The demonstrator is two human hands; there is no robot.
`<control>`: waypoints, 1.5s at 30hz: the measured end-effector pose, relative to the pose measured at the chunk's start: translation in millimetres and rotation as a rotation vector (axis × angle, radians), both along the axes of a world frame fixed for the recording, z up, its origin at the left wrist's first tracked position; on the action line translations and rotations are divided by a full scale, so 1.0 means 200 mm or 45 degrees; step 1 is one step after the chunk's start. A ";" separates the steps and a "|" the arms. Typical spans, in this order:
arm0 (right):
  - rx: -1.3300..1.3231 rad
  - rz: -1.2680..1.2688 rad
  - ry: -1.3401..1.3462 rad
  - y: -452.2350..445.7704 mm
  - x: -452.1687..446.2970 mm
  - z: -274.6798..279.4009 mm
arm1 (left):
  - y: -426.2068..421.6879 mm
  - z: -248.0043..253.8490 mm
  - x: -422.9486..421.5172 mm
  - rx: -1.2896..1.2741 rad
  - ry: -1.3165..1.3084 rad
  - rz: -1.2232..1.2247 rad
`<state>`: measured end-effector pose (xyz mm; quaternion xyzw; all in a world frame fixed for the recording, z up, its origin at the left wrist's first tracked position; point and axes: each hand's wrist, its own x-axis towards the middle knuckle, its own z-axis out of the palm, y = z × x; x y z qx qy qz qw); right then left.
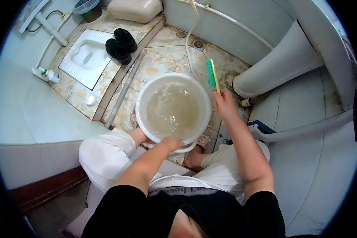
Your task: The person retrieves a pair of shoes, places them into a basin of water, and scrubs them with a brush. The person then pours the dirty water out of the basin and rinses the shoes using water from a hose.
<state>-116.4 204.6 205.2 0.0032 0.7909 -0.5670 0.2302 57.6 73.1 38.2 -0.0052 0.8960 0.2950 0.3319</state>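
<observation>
A white basin point(207, 115) of cloudy water stands on the tiled floor between my feet. My left hand point(172, 144) is at the basin's near rim, its fingers bent over the edge and pressed against it. To the right of the basin, my right hand point(225, 104) is closed round the handle of a brush point(212, 73) with green bristles and a yellow-green back. The brush points upward, bristles facing left, apart from the basin. What lies under the cloudy water cannot be made out.
Black shoes point(121, 45) sit beside a squat toilet point(86, 56) on the raised step at the upper left. A grey pipe point(127, 87) lies along the step. A white hose point(189, 49) runs behind the basin. At the right stands a white pedestal point(277, 65).
</observation>
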 end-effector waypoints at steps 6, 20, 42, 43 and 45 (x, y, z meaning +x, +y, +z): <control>0.347 0.187 0.199 0.06 0.00 -0.14 | -0.13 0.20 -0.10 -0.096 0.207 0.659; 0.919 0.697 0.249 -0.09 0.19 -0.12 | -0.41 1.45 1.24 -0.225 1.704 0.779; 0.824 0.565 0.276 -0.03 0.16 -0.25 | -0.03 0.05 3.29 -0.688 -0.426 2.212; 0.833 0.550 0.275 -0.03 0.15 -0.25 | -0.06 0.04 3.27 -0.680 -0.423 2.198; 0.873 0.600 0.320 -0.03 0.16 -0.25 | -0.14 0.04 3.22 -0.628 -0.538 2.333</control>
